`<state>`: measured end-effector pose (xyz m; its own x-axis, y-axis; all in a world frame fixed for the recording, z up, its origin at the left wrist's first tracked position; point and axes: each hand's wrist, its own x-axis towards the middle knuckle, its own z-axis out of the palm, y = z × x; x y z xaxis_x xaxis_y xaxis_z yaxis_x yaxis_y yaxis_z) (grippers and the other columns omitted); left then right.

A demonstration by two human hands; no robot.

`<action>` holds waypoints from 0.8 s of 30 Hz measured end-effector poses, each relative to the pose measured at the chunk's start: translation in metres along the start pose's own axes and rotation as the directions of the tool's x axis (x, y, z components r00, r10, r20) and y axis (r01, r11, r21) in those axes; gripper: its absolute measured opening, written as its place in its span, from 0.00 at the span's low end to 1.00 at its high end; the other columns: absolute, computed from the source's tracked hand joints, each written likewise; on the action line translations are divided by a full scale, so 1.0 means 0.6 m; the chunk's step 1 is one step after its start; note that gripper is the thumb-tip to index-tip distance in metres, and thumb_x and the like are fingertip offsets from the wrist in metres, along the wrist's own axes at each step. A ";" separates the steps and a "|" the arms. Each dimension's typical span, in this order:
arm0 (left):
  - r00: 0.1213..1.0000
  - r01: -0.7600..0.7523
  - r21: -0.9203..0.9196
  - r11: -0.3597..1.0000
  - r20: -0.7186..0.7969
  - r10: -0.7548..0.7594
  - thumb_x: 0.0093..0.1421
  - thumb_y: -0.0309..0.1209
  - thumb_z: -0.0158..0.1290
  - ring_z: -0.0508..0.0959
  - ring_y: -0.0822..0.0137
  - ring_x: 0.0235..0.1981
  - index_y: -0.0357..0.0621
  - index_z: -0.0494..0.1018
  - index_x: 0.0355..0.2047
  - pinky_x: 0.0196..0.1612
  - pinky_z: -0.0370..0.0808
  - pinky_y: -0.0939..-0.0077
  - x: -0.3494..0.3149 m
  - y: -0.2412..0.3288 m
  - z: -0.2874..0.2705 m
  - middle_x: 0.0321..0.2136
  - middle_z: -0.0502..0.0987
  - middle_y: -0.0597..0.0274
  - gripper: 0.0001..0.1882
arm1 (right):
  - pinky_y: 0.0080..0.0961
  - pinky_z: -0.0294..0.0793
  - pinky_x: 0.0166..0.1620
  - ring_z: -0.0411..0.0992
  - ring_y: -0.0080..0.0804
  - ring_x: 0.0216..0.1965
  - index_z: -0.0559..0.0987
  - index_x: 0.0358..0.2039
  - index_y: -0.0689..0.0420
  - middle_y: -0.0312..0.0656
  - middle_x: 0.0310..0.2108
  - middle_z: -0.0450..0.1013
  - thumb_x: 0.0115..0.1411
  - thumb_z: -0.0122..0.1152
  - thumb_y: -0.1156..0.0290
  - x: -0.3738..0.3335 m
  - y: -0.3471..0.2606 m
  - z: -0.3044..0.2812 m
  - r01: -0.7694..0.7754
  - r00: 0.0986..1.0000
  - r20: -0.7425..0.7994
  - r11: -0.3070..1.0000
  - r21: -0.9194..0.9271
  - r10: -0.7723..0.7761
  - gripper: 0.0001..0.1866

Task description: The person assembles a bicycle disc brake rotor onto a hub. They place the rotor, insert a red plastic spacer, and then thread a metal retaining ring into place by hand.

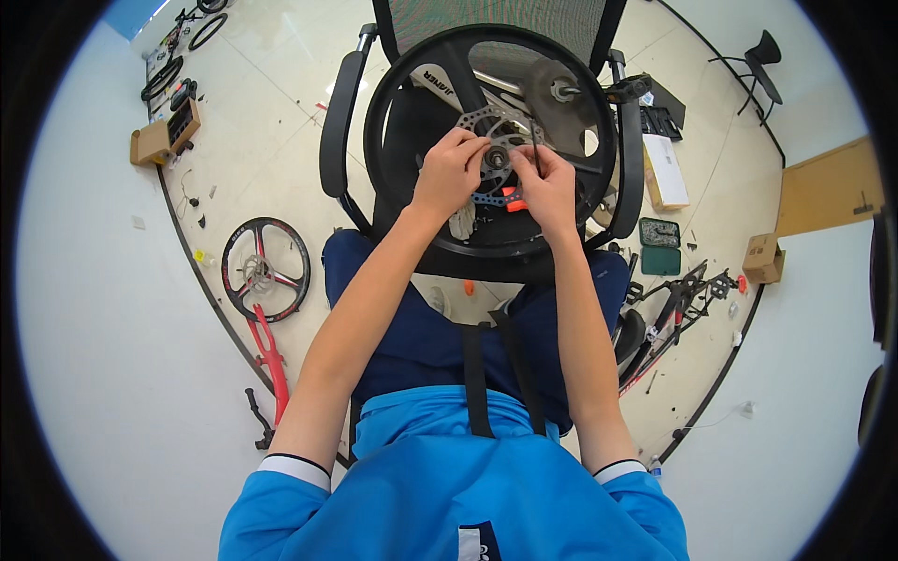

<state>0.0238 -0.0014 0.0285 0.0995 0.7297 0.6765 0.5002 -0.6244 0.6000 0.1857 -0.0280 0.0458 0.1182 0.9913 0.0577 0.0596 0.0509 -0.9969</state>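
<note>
A black spoked bicycle wheel [376, 140] lies flat across the seat of an office chair in front of me. At its hub sits a silver brake disc [483, 120] with a holed rim. My left hand [451, 173] is closed in a pinch over the left side of the disc; whatever lies between its fingertips is hidden. My right hand [548, 192] is closed on a thin black rod, apparently a hex key [536, 136], which stands up between the fingers at the right of the hub. An orange piece [514, 199] shows below the disc, beside the right hand.
Chair armrests [340, 131] flank the wheel. A white glove [462, 222] lies under it. On the floor are another wheel [304, 252] and a red fork [271, 360] at left; a green tool case [660, 260], a white box [662, 173] and a bicycle frame [669, 313] at right.
</note>
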 end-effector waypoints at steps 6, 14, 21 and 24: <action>0.997 0.074 -0.081 0.994 0.002 -0.075 0.57 0.22 0.60 0.81 0.54 0.31 0.37 0.82 0.36 0.33 0.78 0.68 0.007 -0.002 -0.007 0.30 0.80 0.53 0.06 | 0.24 0.69 0.28 0.69 0.22 0.19 0.85 0.34 0.64 0.39 0.16 0.72 0.55 0.67 0.70 0.040 -0.024 0.007 0.178 0.983 0.110 0.905 -0.387 -0.147 0.10; 0.997 0.078 -0.080 0.994 -0.013 -0.079 0.58 0.22 0.60 0.82 0.57 0.30 0.37 0.82 0.35 0.33 0.78 0.70 0.003 -0.008 -0.003 0.30 0.81 0.54 0.05 | 0.24 0.72 0.30 0.74 0.21 0.23 0.85 0.34 0.65 0.41 0.21 0.79 0.55 0.68 0.69 0.076 -0.012 0.001 0.097 0.985 0.171 0.931 -0.351 -0.038 0.12; 0.999 0.053 -0.087 0.995 -0.009 -0.054 0.57 0.20 0.59 0.81 0.55 0.32 0.36 0.82 0.35 0.36 0.78 0.68 0.003 -0.007 -0.006 0.31 0.79 0.54 0.06 | 0.21 0.64 0.25 0.63 0.14 0.21 0.84 0.32 0.68 0.34 0.17 0.72 0.55 0.69 0.67 0.077 -0.002 0.003 -0.019 0.984 0.167 0.973 -0.230 0.059 0.14; 0.999 0.043 -0.076 0.996 -0.012 -0.044 0.56 0.19 0.59 0.80 0.52 0.32 0.35 0.81 0.34 0.36 0.78 0.65 0.004 -0.005 -0.009 0.32 0.78 0.53 0.05 | 0.20 0.62 0.25 0.62 0.14 0.21 0.84 0.32 0.68 0.32 0.16 0.70 0.55 0.69 0.67 0.080 0.000 0.002 -0.010 0.982 0.181 0.969 -0.248 0.057 0.14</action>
<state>0.0179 0.0010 0.0305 0.0668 0.7529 0.6548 0.4374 -0.6119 0.6590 0.1901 0.0197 0.0483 -0.0600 0.9982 -0.0094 0.3022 0.0092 -0.9532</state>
